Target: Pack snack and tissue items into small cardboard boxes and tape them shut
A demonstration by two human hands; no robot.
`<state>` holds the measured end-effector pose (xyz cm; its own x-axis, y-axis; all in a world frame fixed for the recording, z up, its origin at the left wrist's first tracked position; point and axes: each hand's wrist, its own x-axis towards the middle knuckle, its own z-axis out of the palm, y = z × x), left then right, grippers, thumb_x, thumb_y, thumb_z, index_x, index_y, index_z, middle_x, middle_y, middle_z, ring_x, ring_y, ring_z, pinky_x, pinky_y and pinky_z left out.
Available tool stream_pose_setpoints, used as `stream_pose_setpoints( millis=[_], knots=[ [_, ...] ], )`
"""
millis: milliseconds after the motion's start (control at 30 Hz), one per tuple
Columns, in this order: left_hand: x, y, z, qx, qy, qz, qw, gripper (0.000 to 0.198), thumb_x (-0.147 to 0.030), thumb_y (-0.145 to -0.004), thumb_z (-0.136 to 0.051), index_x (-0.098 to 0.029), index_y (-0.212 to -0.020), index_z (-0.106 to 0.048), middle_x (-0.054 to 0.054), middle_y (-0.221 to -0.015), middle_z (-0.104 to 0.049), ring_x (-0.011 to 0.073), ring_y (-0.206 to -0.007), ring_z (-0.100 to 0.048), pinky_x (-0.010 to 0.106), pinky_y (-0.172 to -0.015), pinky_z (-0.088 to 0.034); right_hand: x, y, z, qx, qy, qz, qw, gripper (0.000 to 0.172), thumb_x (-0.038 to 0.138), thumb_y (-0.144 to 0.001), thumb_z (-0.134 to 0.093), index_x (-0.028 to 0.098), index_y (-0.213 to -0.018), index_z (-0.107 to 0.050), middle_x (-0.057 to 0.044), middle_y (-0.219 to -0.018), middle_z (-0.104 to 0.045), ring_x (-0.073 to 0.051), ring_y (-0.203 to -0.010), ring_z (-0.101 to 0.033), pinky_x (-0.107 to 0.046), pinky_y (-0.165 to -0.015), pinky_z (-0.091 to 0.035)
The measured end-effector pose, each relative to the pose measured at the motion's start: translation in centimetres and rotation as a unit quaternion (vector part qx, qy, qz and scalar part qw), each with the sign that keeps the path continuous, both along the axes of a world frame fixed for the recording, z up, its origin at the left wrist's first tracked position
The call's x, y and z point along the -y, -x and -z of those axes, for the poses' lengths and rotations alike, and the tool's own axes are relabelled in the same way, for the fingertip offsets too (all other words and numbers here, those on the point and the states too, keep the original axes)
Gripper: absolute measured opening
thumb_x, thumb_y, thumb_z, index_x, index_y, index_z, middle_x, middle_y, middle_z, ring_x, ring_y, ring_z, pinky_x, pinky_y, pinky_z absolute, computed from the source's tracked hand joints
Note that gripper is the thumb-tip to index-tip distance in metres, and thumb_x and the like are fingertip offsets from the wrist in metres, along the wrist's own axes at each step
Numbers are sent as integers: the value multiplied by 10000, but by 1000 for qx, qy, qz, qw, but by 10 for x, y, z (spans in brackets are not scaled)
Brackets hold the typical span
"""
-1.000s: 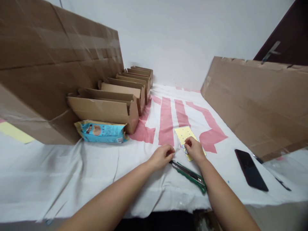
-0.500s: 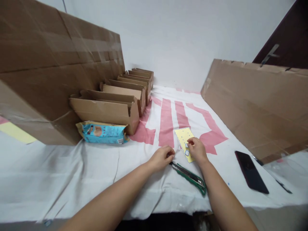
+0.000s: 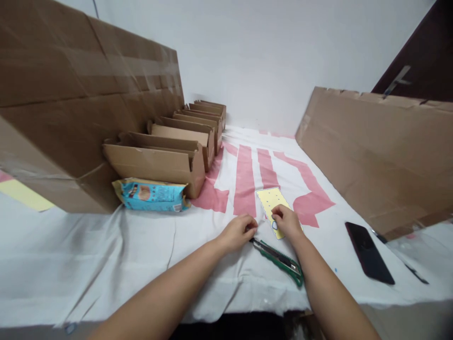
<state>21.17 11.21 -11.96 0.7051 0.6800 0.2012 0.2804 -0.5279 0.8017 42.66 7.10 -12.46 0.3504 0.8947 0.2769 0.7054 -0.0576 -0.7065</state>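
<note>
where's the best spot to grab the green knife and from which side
Grip the knife by the middle of its green handle, from above, fingers across its narrow width. It lies flat on the cloth with its dark tip end by the left hand, so keep to the near half.

right hand | fingertips slid slightly left on yellow card | apparently covering upper blue sticker
</note>
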Motion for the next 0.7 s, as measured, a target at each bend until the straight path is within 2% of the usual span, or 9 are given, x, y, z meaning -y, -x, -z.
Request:
stream_pose_setpoints(
  millis=[100, 267, 433, 600, 700],
  knots=[
    [0, 0, -1, 0, 1, 2, 1000, 112, -162, -747, -527, -194, -798, -622, 8, -781, -589, 142, -692, -537, 252, -647, -422, 0, -3, 0, -21, 6, 7, 1000, 106, 187, -666, -537, 236, -699, -626, 21, -664, -683, -176, -631, -637, -290, -614, -496],
    [-1, 1, -2, -4, 3, 8, 1000, 104, -170, -751, -534, -194, -801, -622, 7, -775, -595, 144, -685, -540, 254, -644, -423, 4, -10, -6, -39, -32, 57, 997, 155, 270, -746, -516, 217, -820, -642, -37, -854, -721, -195, -782, -658, -326, -739, -509],
    [-1, 2, -2, -8, 4, 11, 1000, 111, -166, -749, -535, -193, -810, -624, 8, -784, -598, 146, -691, -542, 256, -649, -421, 2, -10, -3, -38, 13, 39, 998, 89, 212, -656, -568, 235, -692, -645, 13, -670, -694, -186, -636, -641, -305, -627, -501],
    [-1, 1, -3, -12, 1, 13, 1000, 112, -152, -749, -536, -185, -809, -625, 8, -780, -593, 145, -702, -538, 255, -660, -415, 3, -6, -3, -24, 11, 47, 999, 137, 233, -723, -509, 232, -778, -635, -2, -797, -705, -180, -741, -646, -305, -704, -492],
    [-1, 1, -3, -14, 1, 13, 1000, 107, -153, -750, -539, -184, -805, -626, 7, -780, -592, 142, -706, -536, 249, -665, -411, 2, -4, -2, -9, 36, 27, 999, 108, 203, -693, -541, 233, -756, -624, 11, -754, -688, -177, -717, -636, -298, -682, -475]
  ],
)
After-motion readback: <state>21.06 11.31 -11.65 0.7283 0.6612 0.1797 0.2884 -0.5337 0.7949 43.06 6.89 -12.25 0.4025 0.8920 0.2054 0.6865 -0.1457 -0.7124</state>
